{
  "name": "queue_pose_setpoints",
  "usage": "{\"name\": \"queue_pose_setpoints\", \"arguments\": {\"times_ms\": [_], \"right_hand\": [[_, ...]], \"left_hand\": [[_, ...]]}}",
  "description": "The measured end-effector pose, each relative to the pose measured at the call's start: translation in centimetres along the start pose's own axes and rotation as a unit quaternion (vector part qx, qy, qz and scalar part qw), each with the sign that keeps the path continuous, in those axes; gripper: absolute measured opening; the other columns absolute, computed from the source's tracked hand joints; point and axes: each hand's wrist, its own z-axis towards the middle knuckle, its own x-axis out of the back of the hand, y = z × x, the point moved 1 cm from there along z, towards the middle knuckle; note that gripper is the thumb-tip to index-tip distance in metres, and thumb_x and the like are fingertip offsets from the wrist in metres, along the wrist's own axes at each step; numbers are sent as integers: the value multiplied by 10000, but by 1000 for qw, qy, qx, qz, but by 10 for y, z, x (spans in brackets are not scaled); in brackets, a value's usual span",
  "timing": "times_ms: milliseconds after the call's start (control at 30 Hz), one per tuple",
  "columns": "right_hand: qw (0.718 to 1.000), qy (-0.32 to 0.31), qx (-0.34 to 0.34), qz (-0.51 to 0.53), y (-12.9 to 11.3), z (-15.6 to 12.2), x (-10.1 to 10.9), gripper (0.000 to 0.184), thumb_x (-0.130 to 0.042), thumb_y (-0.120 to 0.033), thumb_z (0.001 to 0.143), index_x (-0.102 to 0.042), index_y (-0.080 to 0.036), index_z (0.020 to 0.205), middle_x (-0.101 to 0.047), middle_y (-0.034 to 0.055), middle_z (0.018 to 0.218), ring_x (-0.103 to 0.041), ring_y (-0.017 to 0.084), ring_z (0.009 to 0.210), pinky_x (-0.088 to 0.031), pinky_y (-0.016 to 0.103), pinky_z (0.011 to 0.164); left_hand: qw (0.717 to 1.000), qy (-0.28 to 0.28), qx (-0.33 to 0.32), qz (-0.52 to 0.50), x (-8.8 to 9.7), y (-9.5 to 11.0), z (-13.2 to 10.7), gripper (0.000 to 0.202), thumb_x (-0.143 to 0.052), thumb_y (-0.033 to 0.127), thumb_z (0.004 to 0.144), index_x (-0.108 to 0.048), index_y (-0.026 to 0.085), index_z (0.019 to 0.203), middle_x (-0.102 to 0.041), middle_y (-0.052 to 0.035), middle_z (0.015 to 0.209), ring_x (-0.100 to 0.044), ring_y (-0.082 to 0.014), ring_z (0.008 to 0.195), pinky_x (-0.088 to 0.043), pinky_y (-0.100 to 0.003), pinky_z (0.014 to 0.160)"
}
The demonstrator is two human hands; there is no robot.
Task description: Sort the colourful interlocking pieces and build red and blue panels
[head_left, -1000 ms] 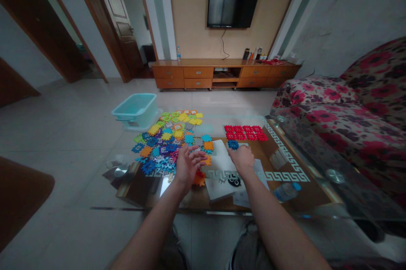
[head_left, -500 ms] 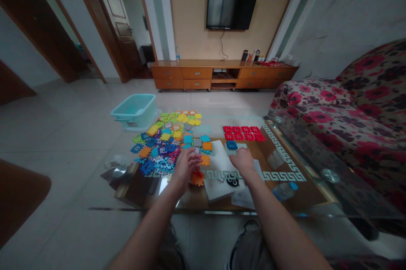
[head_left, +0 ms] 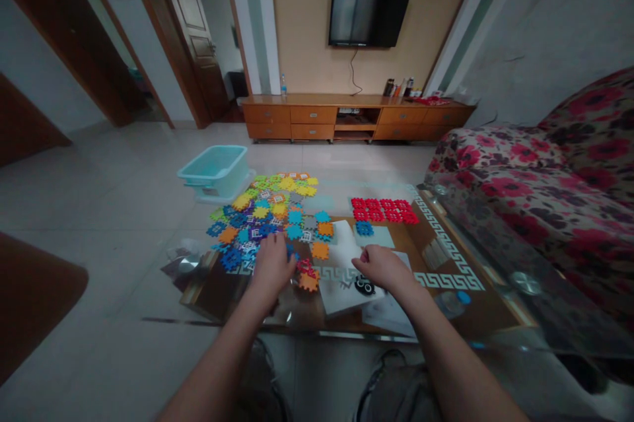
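I see my left hand [head_left: 272, 263], grip unreadable, over multicoloured notched plastic tiles [head_left: 260, 212], my right hand [head_left: 385, 266] curled closed near a square blue plastic tile [head_left: 364, 228].

Reaching with the left hand [head_left: 272, 263], back upward, over the near side of a pile of coloured tiles [head_left: 261, 212], thumb close to a red tile [head_left: 307, 267]. Holding the right hand [head_left: 384, 266] curled above a white box [head_left: 341, 244] visible through the glass tabletop [head_left: 448, 278]; hard to tell if gripping. Facing, farther off, a blue tile [head_left: 364, 228] just on the near side of two rows of red tiles [head_left: 384, 209]. Looking onto a teal tub [head_left: 215, 174] at far left, and beyond onto a wooden cabinet [head_left: 312, 117] under a television [head_left: 370, 14].
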Motion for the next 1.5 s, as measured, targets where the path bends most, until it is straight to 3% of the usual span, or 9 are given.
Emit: {"name": "queue_pose_setpoints", "arguments": {"times_ms": [167, 467, 867, 1067, 1300, 1500], "right_hand": [[1000, -12, 17, -16, -3, -3, -2, 282, -551, -414, 865, -714, -184, 862, -741, 139, 962, -690, 275, 907, -454, 312, 721], [1000, -8, 17, -8, -3, -2, -5, 280, -566, -414, 863, -703, -173, 902, -731, 150, 999, -682, 286, 952, -466, 329, 761], [998, -12, 54, -23, -6, 0, -13, 297, -577, -420, 870, -707, -164, 945, -702, 163, 1072, -665, 274, 982, -466, 337, 816], [997, -13, 68, -29, -4, 2, -16, 303, -577, -436, 872, -714, -176, 946, -699, 148, 1059, -658, 265, 990, -461, 331, 822], [998, -6, 60, -15, -4, 1, -16, 269, -593, -420, 861, -703, -184, 931, -694, 137, 1066, -654, 264, 997, -455, 337, 836], [998, -8, 61, -14, -6, -1, -15, 280, -590, -419, 872, -691, -179, 974, -689, 135, 1077, -646, 259, 1003, -442, 327, 835]], "left_hand": [[991, -20, 57, 120, 4, -22, 1, 337, -544, 253, 800, -543, 106, 1103, -563, -196, 1154, -525, -357, 1104, -415, -417, 905], [991, -50, -15, 120, -5, -13, 2, 395, -527, 370, 872, -584, 159, 1200, -565, -172, 1198, -501, -339, 1133, -418, -422, 923], [990, -76, 1, 118, -15, -16, -2, 469, -514, 332, 873, -554, 183, 1316, -513, -193, 1276, -466, -358, 1185, -425, -436, 912], [992, -67, 15, 103, -19, -18, 1, 400, -538, 350, 864, -603, 211, 1233, -518, -168, 1252, -464, -337, 1177, -415, -422, 922], [993, -65, -33, 92, -18, -15, 1, 336, -446, 362, 933, -649, 248, 1176, -558, -154, 1236, -472, -353, 1151, -416, -435, 872], [996, -31, -59, 57, -14, -9, 5, 363, -333, 300, 988, -682, 199, 975, -619, -141, 1133, -524, -305, 1060, -399, -424, 906]]}}
